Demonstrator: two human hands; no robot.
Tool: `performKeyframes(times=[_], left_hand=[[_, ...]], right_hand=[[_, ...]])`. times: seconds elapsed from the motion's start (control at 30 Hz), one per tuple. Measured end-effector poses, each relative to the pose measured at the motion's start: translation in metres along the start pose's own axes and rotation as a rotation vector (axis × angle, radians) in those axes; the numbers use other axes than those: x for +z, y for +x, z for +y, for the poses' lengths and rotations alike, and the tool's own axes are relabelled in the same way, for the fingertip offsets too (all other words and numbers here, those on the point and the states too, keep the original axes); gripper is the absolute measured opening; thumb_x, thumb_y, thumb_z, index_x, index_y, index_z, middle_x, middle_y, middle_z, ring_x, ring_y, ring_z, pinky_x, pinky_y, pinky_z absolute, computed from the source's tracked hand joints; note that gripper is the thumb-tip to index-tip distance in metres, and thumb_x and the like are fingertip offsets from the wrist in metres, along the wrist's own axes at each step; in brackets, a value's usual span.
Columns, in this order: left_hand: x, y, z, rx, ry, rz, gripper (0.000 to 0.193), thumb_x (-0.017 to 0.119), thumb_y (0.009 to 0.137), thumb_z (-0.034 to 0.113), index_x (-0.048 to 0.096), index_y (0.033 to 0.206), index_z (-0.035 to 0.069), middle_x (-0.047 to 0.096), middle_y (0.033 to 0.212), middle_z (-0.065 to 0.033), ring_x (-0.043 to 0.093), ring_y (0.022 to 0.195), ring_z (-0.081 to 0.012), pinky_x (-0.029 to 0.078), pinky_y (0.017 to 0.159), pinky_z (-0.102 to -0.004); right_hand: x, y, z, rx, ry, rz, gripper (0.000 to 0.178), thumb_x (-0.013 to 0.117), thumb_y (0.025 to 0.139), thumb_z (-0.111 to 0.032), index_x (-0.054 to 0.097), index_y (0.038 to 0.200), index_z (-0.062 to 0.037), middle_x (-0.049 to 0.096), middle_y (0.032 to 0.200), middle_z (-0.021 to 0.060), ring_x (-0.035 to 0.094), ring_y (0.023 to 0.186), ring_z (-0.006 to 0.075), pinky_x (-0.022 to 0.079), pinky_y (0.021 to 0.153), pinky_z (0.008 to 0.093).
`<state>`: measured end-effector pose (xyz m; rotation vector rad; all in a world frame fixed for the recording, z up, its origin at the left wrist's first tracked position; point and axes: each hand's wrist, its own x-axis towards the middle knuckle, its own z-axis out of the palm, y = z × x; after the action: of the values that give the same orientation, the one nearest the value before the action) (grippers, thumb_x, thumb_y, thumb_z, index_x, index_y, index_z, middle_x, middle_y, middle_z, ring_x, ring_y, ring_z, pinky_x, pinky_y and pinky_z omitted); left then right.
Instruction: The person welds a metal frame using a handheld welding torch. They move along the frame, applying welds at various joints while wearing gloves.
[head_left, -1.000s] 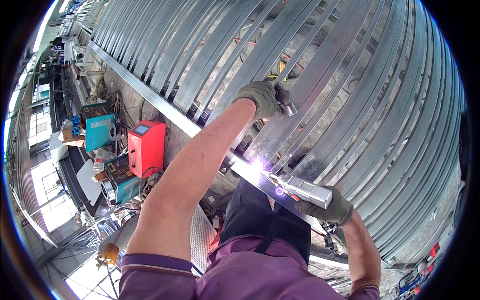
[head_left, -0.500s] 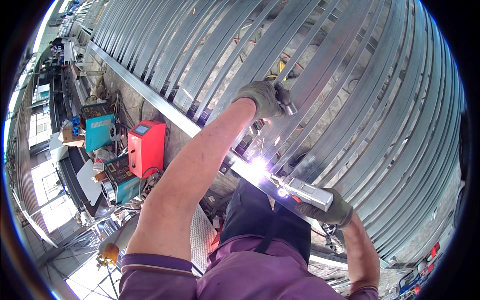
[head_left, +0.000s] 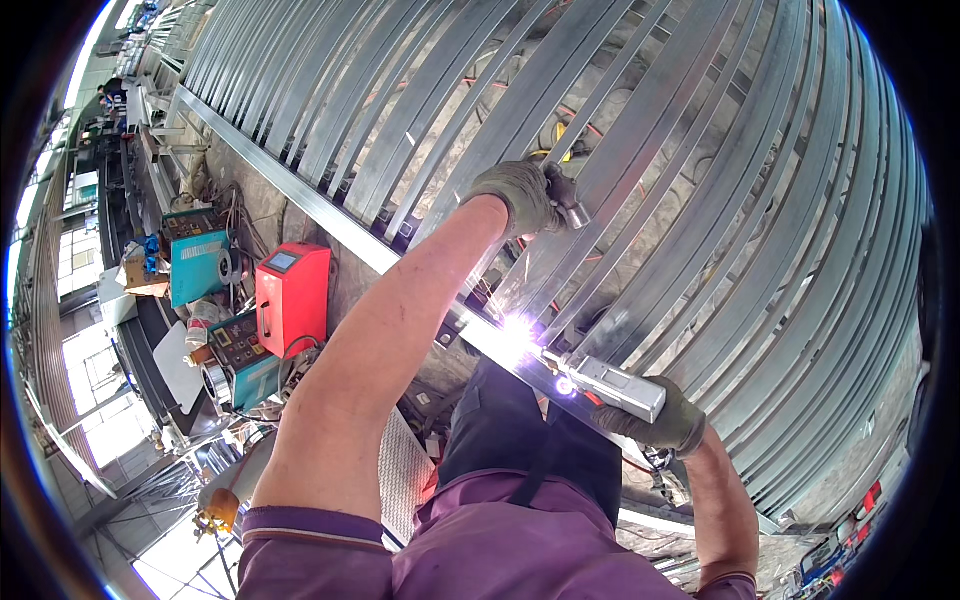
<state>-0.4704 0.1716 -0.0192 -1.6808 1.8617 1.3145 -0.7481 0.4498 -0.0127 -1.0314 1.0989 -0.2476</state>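
My right hand (head_left: 662,420), in a grey-green glove, is closed around a boxy silver welding torch (head_left: 618,386). Its nozzle points left at the long metal rail (head_left: 345,235), where a bright white-violet arc glares and hides the joint. My left hand (head_left: 518,200), also gloved, is wrapped round a short dark metal tool with a cylindrical end (head_left: 572,205); its kind is not plain. That hand is over the grey metal slats (head_left: 580,75), which run from the rail away from me. A smaller glow shows beside the torch's nozzle.
Left of the rail stands a red machine (head_left: 293,298) with a small screen. Teal wire-feed units (head_left: 200,266) with spools are beside it, among cables. Hoses and a yellow object (head_left: 562,142) lie on the floor under the slats. At far left, a person (head_left: 112,97) is in the distance.
Both hands keep nearly the same places, the left shifting very slightly left. The arc still burns at the rail, and flying sparks have changed position.
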Motion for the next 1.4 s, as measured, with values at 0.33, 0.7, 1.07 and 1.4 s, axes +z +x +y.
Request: performKeyframes(times=[0.33, 0.7, 1.07, 1.4], left_hand=[[0.008, 0.021, -0.012, -0.055, 0.075, -0.069, 0.037, 0.091, 0.082, 0.034, 0.079, 0.103, 0.007, 0.081, 0.099, -0.0069, 0.073, 0.091, -0.0204, 0.057, 0.086, -0.0358], [-0.004, 0.003, 0.007, -0.046, 0.091, -0.070, 0.034, 0.088, 0.086, 0.037, 0.080, 0.102, 0.008, 0.082, 0.089, -0.0051, 0.073, 0.080, -0.0181, 0.059, 0.081, -0.0356], [-0.003, 0.002, 0.006, -0.033, 0.081, -0.077, 0.035, 0.088, 0.085, 0.040, 0.081, 0.100, 0.009, 0.082, 0.086, -0.0060, 0.078, 0.084, -0.0178, 0.060, 0.082, -0.0359], [0.001, -0.002, 0.004, 0.053, 0.261, -0.012, 0.050, 0.083, 0.090, 0.048, 0.074, 0.106, 0.001, 0.080, 0.079, -0.0067, 0.078, 0.085, -0.0233, 0.059, 0.085, -0.0399]], right_hand=[[0.000, -0.003, -0.011, -0.027, 0.024, -0.011, 0.044, 0.093, 0.093, -0.023, 0.078, 0.130, -0.0044, 0.084, 0.107, 0.0066, 0.077, 0.097, 0.0121, 0.062, 0.084, 0.0305], [-0.001, -0.006, -0.012, 0.078, 0.055, -0.002, 0.050, 0.096, 0.088, -0.032, 0.080, 0.126, -0.0044, 0.084, 0.111, 0.0095, 0.080, 0.102, 0.0168, 0.064, 0.089, 0.0330], [-0.002, -0.008, -0.012, -0.026, -0.084, -0.002, 0.049, 0.093, 0.090, -0.038, 0.080, 0.126, -0.0067, 0.084, 0.105, 0.0124, 0.082, 0.097, 0.0243, 0.064, 0.085, 0.0366], [-0.003, -0.037, -0.029, -0.054, -0.014, 0.055, 0.040, 0.092, 0.092, -0.032, 0.080, 0.119, -0.0039, 0.082, 0.094, 0.0124, 0.080, 0.083, 0.0218, 0.061, 0.075, 0.0347]])
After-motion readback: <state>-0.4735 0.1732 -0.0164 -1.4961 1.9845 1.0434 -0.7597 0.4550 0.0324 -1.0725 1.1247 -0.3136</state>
